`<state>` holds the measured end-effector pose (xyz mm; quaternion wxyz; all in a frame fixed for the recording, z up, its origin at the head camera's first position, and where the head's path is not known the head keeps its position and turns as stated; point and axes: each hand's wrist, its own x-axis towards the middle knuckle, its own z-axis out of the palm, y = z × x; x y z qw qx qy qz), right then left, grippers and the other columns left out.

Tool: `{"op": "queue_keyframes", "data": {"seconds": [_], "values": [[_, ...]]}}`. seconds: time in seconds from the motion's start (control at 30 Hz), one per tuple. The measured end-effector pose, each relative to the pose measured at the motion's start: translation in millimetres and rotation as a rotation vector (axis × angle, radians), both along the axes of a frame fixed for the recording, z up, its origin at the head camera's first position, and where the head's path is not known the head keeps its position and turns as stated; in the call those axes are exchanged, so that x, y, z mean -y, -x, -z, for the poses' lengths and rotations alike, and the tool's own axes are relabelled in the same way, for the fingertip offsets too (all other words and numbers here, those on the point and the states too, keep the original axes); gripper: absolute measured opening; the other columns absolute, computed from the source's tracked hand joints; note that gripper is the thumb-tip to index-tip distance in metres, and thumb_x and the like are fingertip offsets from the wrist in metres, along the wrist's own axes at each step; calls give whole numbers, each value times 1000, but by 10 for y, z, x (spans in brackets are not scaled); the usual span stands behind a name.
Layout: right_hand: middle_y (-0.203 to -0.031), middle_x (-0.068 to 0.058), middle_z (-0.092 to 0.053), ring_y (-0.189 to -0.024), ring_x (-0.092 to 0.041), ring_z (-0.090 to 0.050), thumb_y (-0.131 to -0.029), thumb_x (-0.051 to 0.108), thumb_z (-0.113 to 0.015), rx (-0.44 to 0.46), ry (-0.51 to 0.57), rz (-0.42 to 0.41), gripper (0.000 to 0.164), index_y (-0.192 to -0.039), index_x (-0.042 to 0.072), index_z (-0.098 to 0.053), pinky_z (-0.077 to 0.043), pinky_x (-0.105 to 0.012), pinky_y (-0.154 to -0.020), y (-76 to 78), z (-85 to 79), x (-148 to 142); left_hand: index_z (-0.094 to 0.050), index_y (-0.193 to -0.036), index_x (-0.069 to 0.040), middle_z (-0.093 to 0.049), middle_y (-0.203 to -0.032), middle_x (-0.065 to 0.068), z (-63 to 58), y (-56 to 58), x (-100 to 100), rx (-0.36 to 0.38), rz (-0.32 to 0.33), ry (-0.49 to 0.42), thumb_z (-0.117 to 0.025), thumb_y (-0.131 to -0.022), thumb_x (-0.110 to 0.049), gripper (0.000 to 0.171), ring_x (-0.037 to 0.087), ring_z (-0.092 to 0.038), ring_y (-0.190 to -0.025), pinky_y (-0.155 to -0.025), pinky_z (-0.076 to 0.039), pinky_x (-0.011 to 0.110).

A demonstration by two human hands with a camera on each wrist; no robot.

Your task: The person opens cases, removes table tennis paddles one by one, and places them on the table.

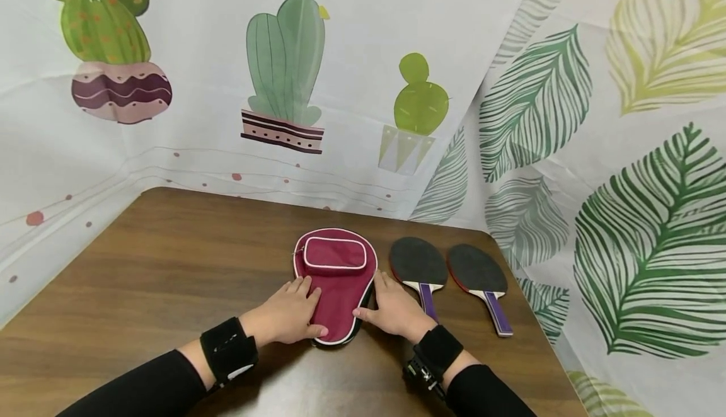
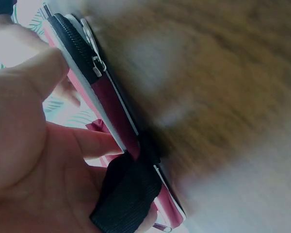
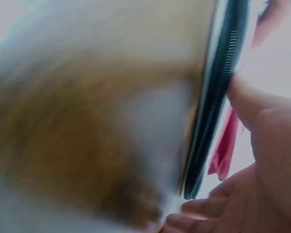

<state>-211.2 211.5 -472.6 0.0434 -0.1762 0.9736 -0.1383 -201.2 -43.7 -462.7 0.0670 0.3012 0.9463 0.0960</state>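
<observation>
A dark red table tennis bat case (image 1: 339,294) with white piping and a small front pocket (image 1: 336,253) lies flat on the table. My left hand (image 1: 290,311) rests on its left edge, thumb and fingers spread over the cover. Along the right edge, my right hand (image 1: 392,307) touches the case with its fingers extended. A zipper pull (image 2: 98,65) and a black strap (image 2: 128,194) show on the case's side in the left wrist view. In the right wrist view, the thumb lies against the rim beside the black zipper (image 3: 218,92). The case's underside is hidden.
Two table tennis bats with black faces lie right of the case, the nearer bat (image 1: 418,261) close to my right hand and the other bat (image 1: 478,269) farther right. The wooden table (image 1: 142,278) meets printed cloth (image 1: 198,89) behind and on the right.
</observation>
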Motion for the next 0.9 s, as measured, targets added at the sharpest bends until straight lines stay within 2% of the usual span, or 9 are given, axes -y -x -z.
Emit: {"op": "queue_keyframes", "data": {"seconds": [0.1,0.2,0.3,0.5,0.7,0.9], "values": [[-157,-22,-38,-147,-34,-35,-94,52,-63,-40,-19,-90,81,-152,-1,-39,-35,-47,-116,-17,-22,59,-51,-139,10,-40,-148,37,-7,-2,-14,-16,9,11,-68,-89,-54,84,52,-37,-139,-114,-32,58],[-158,-20,-37,-149,-34,-30,-97,53,-57,-14,-64,-152,75,-150,2,-44,-32,-47,-118,-26,-16,132,-52,-138,11,-42,-146,38,-24,25,-25,-26,21,20,-68,-90,-54,83,53,-39,-137,-114,-32,58],[-160,-18,-33,-152,-34,-25,-97,61,-51,18,-118,-139,79,-151,4,-43,-31,-47,-118,1,-20,189,-51,-138,12,-42,-146,38,-34,94,-37,-32,26,37,-66,-91,-55,83,53,-39,-137,-114,-32,59],[-162,-15,-32,-152,-30,-25,-96,66,-47,20,-187,-99,81,-152,8,-42,-34,-49,-116,151,-21,254,-49,-141,10,-39,-148,37,-27,297,-34,-3,24,78,-63,-93,-55,82,52,-36,-140,-115,-30,59],[-162,-15,-31,-152,-31,-24,-96,66,-46,42,-202,-74,81,-153,9,-41,-34,-49,-116,309,-52,323,-47,-143,9,-37,-150,36,-68,504,-1,33,27,108,-61,-94,-55,82,51,-34,-142,-116,-27,60],[-163,-14,-30,-153,-31,-22,-97,66,-45,53,-211,-54,81,-154,10,-39,-35,-48,-116,438,-74,364,-42,-147,8,-30,-155,35,-129,648,27,104,23,99,-61,-95,-53,82,50,-28,-146,-117,-25,60]]}}
